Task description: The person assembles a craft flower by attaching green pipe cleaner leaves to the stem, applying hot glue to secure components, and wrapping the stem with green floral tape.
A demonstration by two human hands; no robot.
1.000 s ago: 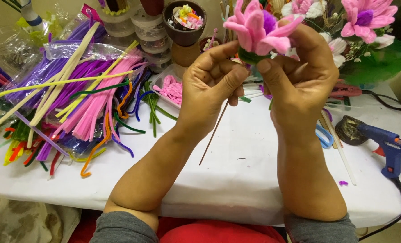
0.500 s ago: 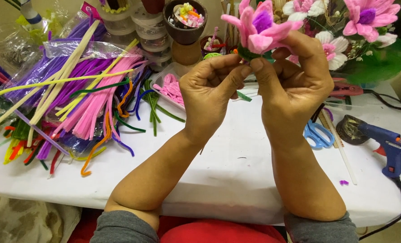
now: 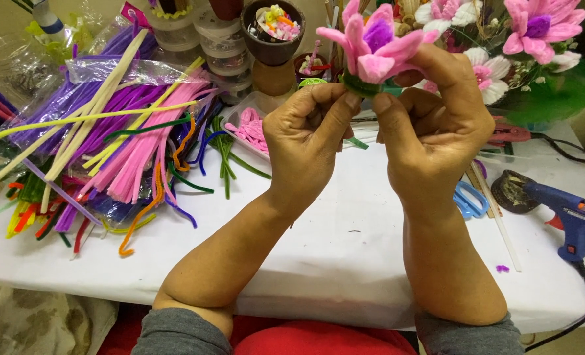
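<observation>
A pink pipe-cleaner flower (image 3: 374, 49) with a purple centre and a green base is held up above the white table (image 3: 332, 263). My left hand (image 3: 309, 135) pinches the green base from the left with thumb and fingers. My right hand (image 3: 434, 125) grips the same base from the right, with its thumb under the petals. Whatever stem the flower has is hidden behind my hands.
A heap of coloured pipe cleaners (image 3: 108, 144) fills the left of the table. Behind my hands are a tray of pink pieces (image 3: 250, 128) and a brown cup (image 3: 273, 29). Finished flowers (image 3: 536, 33) stand at the back right. Blue scissors (image 3: 470, 199) and a blue glue gun (image 3: 568, 213) lie at right.
Both hands have shifted slightly left and lower with the flower, and the thin stick seen below my left hand a second ago is out of sight.
</observation>
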